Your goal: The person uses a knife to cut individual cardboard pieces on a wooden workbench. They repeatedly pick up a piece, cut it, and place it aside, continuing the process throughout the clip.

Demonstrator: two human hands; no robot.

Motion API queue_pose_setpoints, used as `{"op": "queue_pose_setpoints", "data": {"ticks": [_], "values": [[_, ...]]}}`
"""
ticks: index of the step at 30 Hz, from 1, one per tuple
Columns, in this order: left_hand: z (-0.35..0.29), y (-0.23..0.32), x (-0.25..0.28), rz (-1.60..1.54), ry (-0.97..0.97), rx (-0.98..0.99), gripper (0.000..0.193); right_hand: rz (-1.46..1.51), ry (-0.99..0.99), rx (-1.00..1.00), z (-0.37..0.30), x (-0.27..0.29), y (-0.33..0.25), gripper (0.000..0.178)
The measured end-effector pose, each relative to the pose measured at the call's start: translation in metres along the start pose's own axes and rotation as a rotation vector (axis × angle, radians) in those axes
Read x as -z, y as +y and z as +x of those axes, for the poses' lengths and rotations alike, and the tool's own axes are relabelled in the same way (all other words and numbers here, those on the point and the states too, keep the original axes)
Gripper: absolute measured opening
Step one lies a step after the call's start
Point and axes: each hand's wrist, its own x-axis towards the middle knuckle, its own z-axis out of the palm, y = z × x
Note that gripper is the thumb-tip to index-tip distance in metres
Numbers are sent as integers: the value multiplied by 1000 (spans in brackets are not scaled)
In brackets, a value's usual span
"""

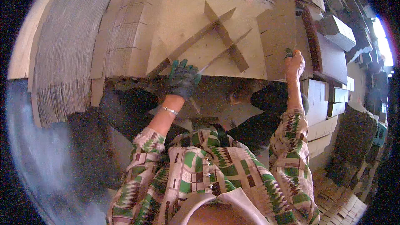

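Slotted cardboard strips (229,43) stand crossed on edge on the wooden board in front of me. My left hand (183,78), in a dark glove with green fingertips, is at the board's near edge. Its fingers close about the near end of a thin strip (225,55); the palm side is hidden. Out to the right, my right hand (295,63) is closed, with a dark covering on one finger. It pinches a cardboard strip (295,29) seen nearly edge-on, over a pile of slotted cardboard (275,37).
Left of the board (183,12) lie slotted cardboard pieces (121,37) and a tall stack of cardboard strips (66,46). Beyond my right hand are a dark red-brown box (329,54) and more stacked cardboard (321,135). My knees are under the board's near edge.
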Motion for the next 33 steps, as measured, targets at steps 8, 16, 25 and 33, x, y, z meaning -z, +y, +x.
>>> {"op": "queue_pose_setpoints", "data": {"ticks": [8, 16, 25, 33], "values": [[10, -6, -36, -50, 54, 30, 28, 215, 232, 288, -30, -17, -23, 49], [17, 8, -5, -57, -114, -1, 24, 520, -193, 734, -146, 0, -133, 104], [22, 12, -9, -37, -114, 32, 23, 274, -472, 734, -162, -46, -156, 109], [25, 12, -19, -63, -71, 119, 22, 333, -427, 787, -159, -37, -159, 104]]}}
